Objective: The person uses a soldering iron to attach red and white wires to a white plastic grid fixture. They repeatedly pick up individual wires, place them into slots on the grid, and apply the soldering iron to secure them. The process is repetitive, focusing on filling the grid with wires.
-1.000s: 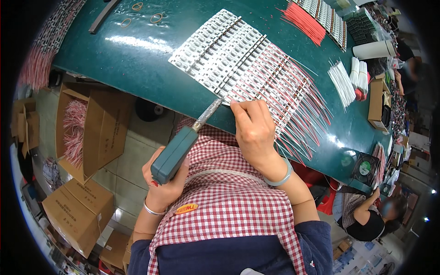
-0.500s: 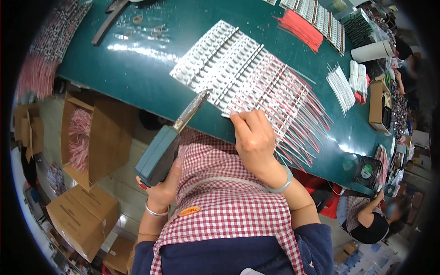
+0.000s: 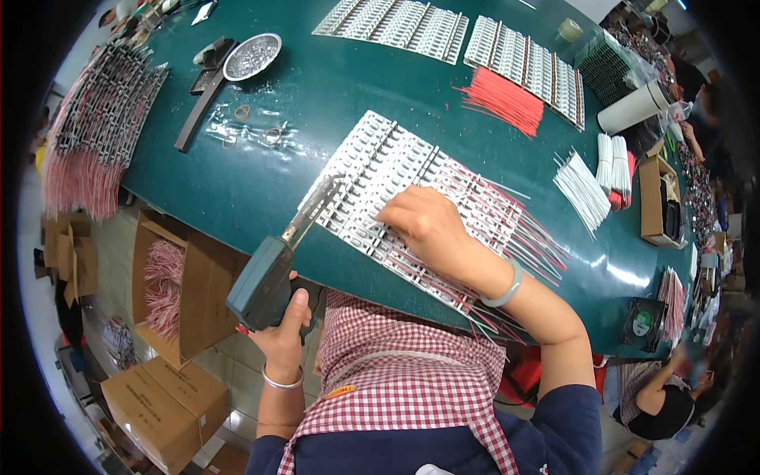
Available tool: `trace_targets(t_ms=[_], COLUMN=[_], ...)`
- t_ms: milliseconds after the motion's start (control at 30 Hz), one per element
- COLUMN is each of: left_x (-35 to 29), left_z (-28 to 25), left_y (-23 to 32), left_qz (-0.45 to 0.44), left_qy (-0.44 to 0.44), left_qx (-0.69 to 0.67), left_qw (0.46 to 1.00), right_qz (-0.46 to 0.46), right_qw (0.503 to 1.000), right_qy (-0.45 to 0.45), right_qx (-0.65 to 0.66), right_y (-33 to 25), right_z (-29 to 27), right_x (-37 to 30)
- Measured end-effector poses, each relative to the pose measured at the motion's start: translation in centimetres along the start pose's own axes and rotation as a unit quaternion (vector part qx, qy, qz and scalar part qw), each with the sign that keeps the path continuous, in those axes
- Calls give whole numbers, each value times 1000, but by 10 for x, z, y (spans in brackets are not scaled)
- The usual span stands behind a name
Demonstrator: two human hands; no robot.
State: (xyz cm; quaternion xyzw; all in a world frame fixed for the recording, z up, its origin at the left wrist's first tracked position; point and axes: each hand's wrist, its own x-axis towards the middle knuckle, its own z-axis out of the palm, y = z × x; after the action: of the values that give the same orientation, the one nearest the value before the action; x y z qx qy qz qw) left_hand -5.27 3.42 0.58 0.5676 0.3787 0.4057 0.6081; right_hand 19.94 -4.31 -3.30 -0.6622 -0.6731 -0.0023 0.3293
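Note:
My left hand [image 3: 281,336] is closed round the handle of a dark teal soldering gun [image 3: 260,283]. Its long metal tip reaches over the left part of a white panel [image 3: 360,154] with rows of small slots and dark strips. My right hand [image 3: 431,228] is over the middle of that panel, thumb and fingers pinched together. Whatever is between those fingertips is too small to make out. Red and white wires [image 3: 545,247] fan out from the panel's right part, and my right forearm covers some of them.
Along the far side lie two more slotted panels [image 3: 396,28], red wires [image 3: 504,101] and a metal bowl [image 3: 252,57]. White wires [image 3: 584,191] lie to the right. Wired strips [image 3: 99,127] are stacked at the left edge, above an open carton [image 3: 207,277]. A person sits at the lower right.
My right hand has moved from the panel's near edge to over its middle. The soldering gun's tip has moved to the panel's left part. The view now takes in more of the table's far side.

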Motion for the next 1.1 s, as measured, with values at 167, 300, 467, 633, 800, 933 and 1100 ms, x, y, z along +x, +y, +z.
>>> trace_targets(t_ms=[167,300,467,633,800,933,1100], left_x=[20,47,112,188,259,217,180], left_z=[3,5,18,46,33,45,20], left_y=[0,23,77,111,51,30,29], left_qz=[-16,41,294,431,115,53,55], left_qy=[-24,-7,83,144,81,41,51], left_qx=[36,69,95,115,51,-5,0], left_qw=[999,997,947,883,989,998,997], right_qz=[2,17,19,34,67,137,266], right_qw=[999,996,995,994,989,968,931], right_qy=[-39,-63,-60,32,134,173,152], right_qx=[33,54,75,102,-6,-123,-199], right_y=[1,-4,-9,-11,41,84,105], right_z=[-8,-17,-35,-50,-81,-122,-152], right_x=[-1,-17,-36,-30,-17,-24,-76])
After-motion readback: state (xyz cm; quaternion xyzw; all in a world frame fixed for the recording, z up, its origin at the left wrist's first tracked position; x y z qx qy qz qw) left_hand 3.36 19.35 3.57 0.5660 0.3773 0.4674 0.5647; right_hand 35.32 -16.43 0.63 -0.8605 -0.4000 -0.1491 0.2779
